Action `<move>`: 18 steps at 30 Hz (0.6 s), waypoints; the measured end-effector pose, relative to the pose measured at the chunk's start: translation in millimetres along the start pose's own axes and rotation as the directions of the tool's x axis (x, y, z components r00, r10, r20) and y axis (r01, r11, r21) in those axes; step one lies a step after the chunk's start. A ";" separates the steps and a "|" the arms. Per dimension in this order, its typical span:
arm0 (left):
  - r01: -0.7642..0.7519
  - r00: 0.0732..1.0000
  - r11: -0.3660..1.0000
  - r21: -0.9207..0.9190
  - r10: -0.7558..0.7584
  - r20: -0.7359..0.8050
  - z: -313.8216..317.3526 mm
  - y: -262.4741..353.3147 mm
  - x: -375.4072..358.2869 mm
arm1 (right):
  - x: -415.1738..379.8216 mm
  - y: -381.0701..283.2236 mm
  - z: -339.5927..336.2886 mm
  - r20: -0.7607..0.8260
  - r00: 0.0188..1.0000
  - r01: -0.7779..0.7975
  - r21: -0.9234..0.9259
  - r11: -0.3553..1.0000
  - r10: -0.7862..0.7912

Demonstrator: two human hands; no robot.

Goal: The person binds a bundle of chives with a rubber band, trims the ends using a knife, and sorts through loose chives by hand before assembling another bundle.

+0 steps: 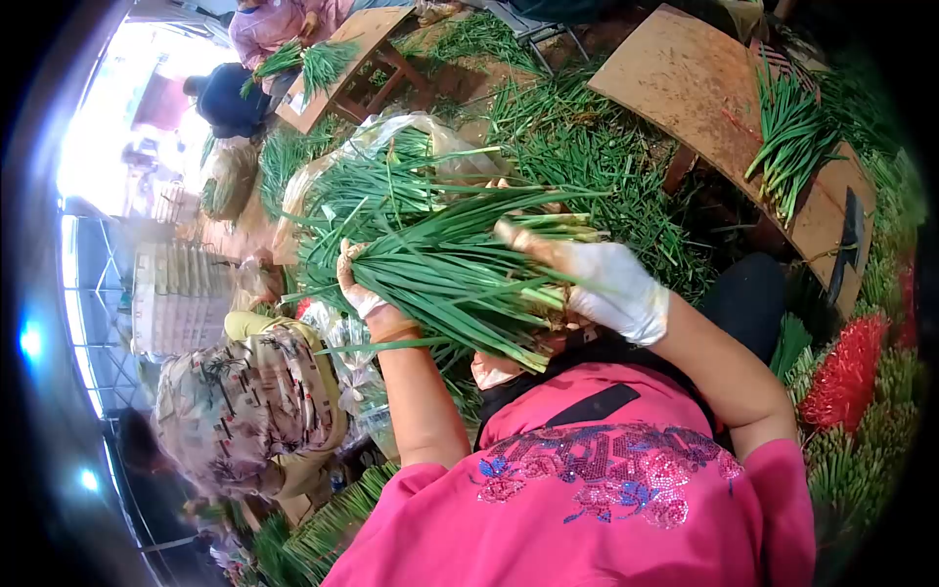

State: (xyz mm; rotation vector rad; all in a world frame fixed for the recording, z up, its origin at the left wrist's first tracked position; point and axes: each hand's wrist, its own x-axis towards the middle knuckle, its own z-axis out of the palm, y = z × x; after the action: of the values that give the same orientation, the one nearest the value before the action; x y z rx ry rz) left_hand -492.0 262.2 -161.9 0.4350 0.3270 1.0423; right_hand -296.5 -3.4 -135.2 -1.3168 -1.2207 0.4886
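A large loose bunch of garlic chives (440, 264) lies across both my hands in front of my chest. The leaf tips point left and the pale stem ends point right. My left hand (360, 286), in a stained glove, is closed round the leafy side, its thumb on top. My right hand (608, 282), in a white glove, grips the bunch near the stem ends; some of its fingers are hidden beneath the stems. Just beyond the bunch, more chives (377, 181) sit in an open clear plastic bag (452, 147).
A wooden board table (675, 83) at right bears another chive bunch (787, 142) and a dark knife (847, 240). Red ties (846, 377) lie among chives at lower right. Cut leaves (616, 176) cover the floor. A co-worker in a patterned top (245, 401) is at left; another person (279, 34) works farther off.
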 end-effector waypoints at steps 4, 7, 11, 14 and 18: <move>-0.016 1.000 0.997 0.070 0.018 -0.025 -2.2 -2.3 -7.3 | -14.7 1.8 -7.3 0.266 0.956 -0.046 -0.276 0.960 0.122; -0.001 1.000 0.999 -0.042 0.002 0.014 -28.2 5.3 3.9 | -53.4 28.6 -54.1 0.244 0.780 -0.365 0.926 0.102 0.577; -0.113 0.979 0.993 0.029 0.116 -0.166 -40.8 7.2 9.6 | -82.3 12.8 -106.1 -0.213 0.844 -0.064 0.871 0.486 0.492; -0.078 0.995 0.997 -0.001 0.078 -0.055 -8.2 1.0 -7.9 | -64.4 -20.1 -90.4 -0.318 0.789 -0.201 0.676 0.709 0.526; 0.131 0.947 0.983 -0.127 -0.086 0.310 9.4 -5.1 -0.6 | 9.2 -40.0 -65.7 -0.170 0.898 -0.285 0.480 0.830 0.406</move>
State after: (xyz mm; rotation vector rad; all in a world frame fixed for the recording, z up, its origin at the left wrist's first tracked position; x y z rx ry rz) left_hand -484.2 257.7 -156.2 0.4326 -0.0012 0.8687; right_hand -250.1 -36.3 -82.6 -1.1589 -0.5887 0.7766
